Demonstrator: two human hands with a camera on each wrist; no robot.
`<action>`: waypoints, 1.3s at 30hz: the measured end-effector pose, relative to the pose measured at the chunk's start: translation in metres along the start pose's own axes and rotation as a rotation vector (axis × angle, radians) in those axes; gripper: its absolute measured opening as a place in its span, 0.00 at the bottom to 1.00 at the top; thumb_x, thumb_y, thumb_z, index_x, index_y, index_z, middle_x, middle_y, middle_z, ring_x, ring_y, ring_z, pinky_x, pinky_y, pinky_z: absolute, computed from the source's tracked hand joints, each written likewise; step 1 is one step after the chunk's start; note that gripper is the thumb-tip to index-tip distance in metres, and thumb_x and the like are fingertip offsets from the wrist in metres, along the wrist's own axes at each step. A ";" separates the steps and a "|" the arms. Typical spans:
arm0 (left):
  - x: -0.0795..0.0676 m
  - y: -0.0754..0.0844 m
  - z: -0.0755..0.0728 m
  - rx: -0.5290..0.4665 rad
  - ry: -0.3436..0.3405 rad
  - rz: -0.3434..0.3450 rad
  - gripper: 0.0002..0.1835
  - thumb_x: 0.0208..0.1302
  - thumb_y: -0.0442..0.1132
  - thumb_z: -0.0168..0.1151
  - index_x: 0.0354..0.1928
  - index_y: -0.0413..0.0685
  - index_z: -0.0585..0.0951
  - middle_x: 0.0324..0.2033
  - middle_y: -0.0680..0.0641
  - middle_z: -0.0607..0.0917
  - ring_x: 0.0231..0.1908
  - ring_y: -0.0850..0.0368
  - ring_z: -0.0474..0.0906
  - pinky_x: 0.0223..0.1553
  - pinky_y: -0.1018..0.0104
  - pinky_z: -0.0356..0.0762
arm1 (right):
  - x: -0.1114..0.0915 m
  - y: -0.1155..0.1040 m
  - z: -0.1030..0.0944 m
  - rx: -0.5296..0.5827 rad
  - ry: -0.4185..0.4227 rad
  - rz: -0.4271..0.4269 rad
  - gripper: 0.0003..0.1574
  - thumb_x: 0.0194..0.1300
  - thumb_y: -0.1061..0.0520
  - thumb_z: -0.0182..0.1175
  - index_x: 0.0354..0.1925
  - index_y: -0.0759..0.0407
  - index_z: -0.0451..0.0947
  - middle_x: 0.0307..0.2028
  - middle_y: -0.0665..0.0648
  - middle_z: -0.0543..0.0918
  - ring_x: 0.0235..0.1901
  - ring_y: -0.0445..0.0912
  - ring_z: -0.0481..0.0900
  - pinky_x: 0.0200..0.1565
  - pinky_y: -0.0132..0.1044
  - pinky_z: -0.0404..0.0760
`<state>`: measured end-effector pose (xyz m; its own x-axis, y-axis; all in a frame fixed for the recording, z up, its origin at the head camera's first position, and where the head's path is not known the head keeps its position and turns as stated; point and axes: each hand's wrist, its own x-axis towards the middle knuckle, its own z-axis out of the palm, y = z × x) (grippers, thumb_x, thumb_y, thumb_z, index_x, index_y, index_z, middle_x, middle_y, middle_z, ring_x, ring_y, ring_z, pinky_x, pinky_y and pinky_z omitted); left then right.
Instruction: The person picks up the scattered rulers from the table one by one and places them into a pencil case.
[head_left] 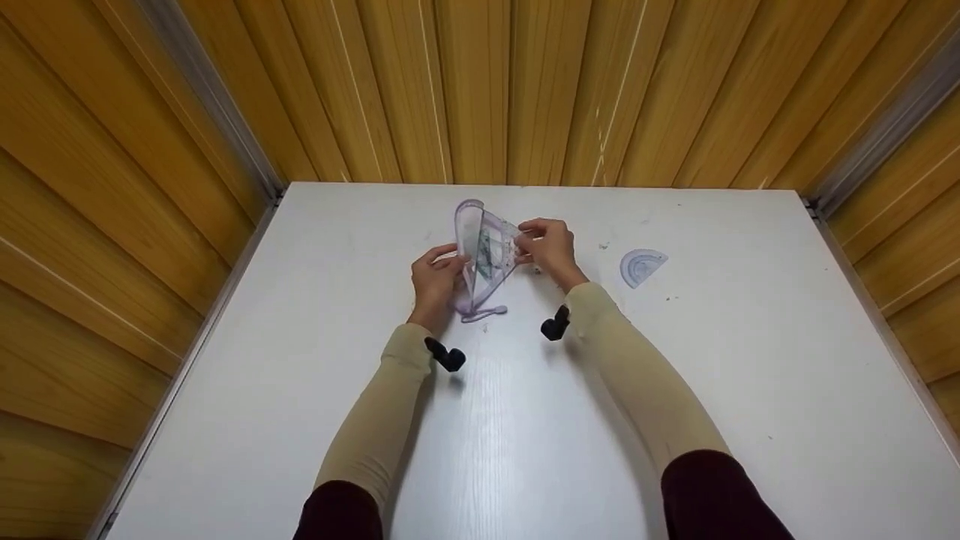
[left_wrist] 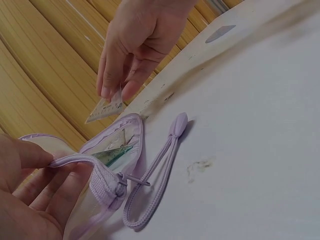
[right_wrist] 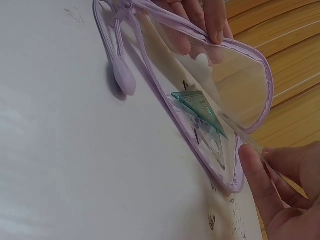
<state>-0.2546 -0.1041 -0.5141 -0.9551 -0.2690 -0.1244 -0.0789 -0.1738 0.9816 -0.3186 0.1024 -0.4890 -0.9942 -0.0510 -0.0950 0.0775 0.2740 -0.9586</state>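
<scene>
A see-through pouch with a lilac zipper edge [right_wrist: 150,65] stands unzipped on the white table. My left hand [head_left: 435,281] pinches the rim of its raised side. Inside the pouch lies a green set square [right_wrist: 201,111], with a clear set square [right_wrist: 214,145] beside it. Between thumb and fingers, my right hand [head_left: 551,247] pinches another clear set square [left_wrist: 106,109] at the pouch's opening. From the zipper a lilac cord pull [left_wrist: 150,185] trails onto the table. A bluish protractor [head_left: 641,268] lies flat to the right of the right hand.
The white table [head_left: 300,390] meets yellow wood-look panels [head_left: 480,90] at the back and sides. Small dark marks [head_left: 604,246] dot its surface near the protractor. A black wrist camera [head_left: 448,355] juts from the left sleeve, and another black wrist camera [head_left: 555,325] from the right.
</scene>
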 end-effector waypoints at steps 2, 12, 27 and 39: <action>0.000 0.000 0.000 0.000 0.000 -0.007 0.18 0.59 0.32 0.69 0.52 0.39 0.82 0.36 0.41 0.88 0.37 0.49 0.86 0.34 0.64 0.83 | 0.001 0.000 0.004 -0.001 0.002 0.008 0.21 0.61 0.65 0.65 0.53 0.64 0.80 0.43 0.59 0.82 0.34 0.49 0.86 0.36 0.42 0.85; 0.001 -0.003 0.000 -0.040 -0.005 -0.001 0.14 0.60 0.31 0.68 0.49 0.42 0.83 0.36 0.37 0.88 0.37 0.42 0.86 0.30 0.65 0.82 | 0.008 0.001 0.023 0.003 -0.013 0.034 0.20 0.61 0.64 0.66 0.53 0.63 0.81 0.39 0.59 0.84 0.33 0.48 0.86 0.36 0.41 0.85; 0.001 -0.003 0.000 -0.017 0.003 -0.024 0.17 0.59 0.34 0.70 0.51 0.42 0.82 0.37 0.39 0.88 0.36 0.50 0.86 0.31 0.67 0.80 | 0.014 0.006 0.043 0.017 -0.017 0.041 0.17 0.59 0.65 0.65 0.49 0.62 0.82 0.36 0.59 0.83 0.31 0.47 0.85 0.31 0.37 0.85; 0.001 -0.004 -0.001 -0.019 0.002 0.022 0.15 0.59 0.30 0.68 0.49 0.40 0.83 0.37 0.35 0.87 0.32 0.50 0.86 0.29 0.67 0.81 | 0.016 0.011 0.049 0.039 -0.008 -0.004 0.16 0.58 0.66 0.65 0.47 0.63 0.83 0.35 0.60 0.85 0.29 0.48 0.86 0.29 0.38 0.85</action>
<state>-0.2552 -0.1051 -0.5182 -0.9559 -0.2751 -0.1031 -0.0525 -0.1853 0.9813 -0.3300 0.0573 -0.5148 -0.9939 -0.0600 -0.0928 0.0762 0.2363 -0.9687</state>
